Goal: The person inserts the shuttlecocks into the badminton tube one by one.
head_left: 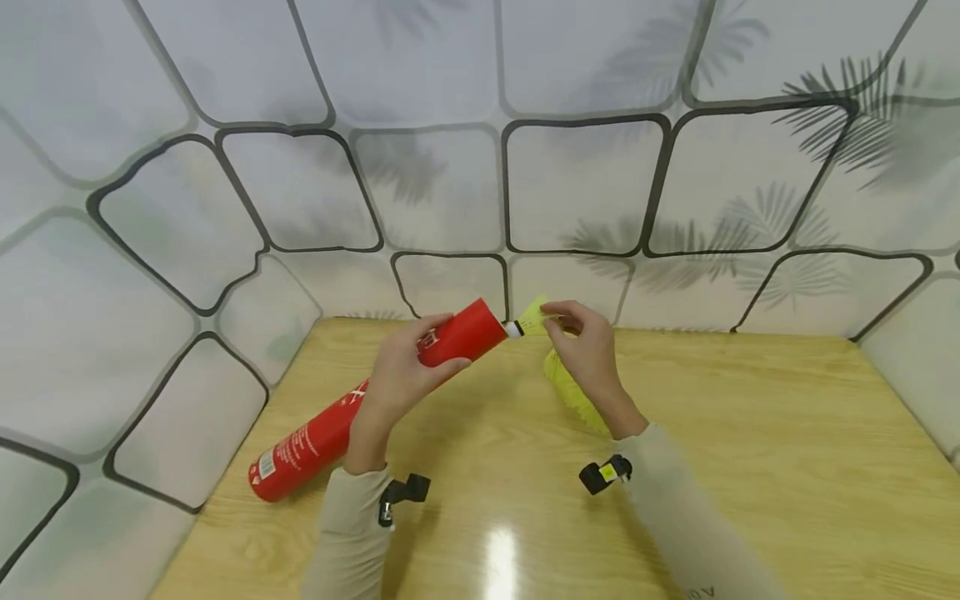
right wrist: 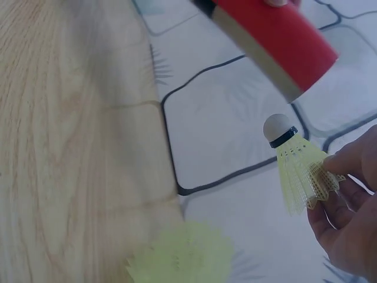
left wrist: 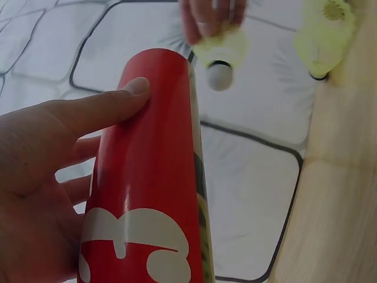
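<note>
palm-patterned wall (head_left: 577, 183), glossy wooden table (head_left: 787, 417), tilted red tube (head_left: 322, 437), yellow shuttlecock (head_left: 532, 318)

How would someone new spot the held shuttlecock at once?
Find the red tube slanting over the wooden table. Just off its raised end, the right hand pinches a yellow shuttlecock. Unlike the yellow cluster lying on the table, this one is held up, its white tip facing the tube.

From where I stand, the tube (head_left: 318, 440) is red, lettered in white; the shuttlecock (right wrist: 300, 168) is yellow, its white tip (right wrist: 277, 127) banded black. The bench (head_left: 750, 433) is yellowish woodgrain, the pale wall (head_left: 585, 187) dark-outlined with grey fronds.
</note>
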`<state>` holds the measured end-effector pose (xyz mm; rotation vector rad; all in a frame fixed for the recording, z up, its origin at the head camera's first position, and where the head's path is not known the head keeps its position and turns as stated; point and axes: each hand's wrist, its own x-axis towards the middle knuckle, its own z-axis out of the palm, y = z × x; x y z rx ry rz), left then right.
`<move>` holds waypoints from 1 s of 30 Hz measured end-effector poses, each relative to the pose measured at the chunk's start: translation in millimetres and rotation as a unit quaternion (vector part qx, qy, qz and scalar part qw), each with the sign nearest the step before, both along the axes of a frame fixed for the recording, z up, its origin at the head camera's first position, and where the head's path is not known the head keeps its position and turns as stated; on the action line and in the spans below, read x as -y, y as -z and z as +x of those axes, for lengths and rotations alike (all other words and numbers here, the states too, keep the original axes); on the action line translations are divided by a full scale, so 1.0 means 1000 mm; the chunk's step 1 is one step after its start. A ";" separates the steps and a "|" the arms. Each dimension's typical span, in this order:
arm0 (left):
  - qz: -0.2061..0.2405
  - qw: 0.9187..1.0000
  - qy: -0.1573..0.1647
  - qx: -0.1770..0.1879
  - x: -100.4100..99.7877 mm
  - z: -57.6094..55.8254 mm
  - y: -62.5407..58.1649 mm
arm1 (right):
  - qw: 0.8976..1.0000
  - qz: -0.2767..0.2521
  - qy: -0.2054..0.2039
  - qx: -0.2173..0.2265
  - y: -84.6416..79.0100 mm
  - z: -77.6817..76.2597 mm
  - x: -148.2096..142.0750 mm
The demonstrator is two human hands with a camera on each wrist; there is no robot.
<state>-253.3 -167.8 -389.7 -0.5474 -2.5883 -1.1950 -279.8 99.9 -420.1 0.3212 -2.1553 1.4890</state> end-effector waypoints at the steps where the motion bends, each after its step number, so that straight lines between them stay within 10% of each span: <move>1: -0.003 1.000 0.005 -0.007 -0.003 -0.001 0.001 | 1.000 0.000 0.002 -0.009 -0.002 0.002 -0.004; 30: 0.029 0.992 0.102 -0.065 -0.044 0.027 -0.013 | 0.969 -0.169 -0.047 -0.176 -0.056 0.085 -0.040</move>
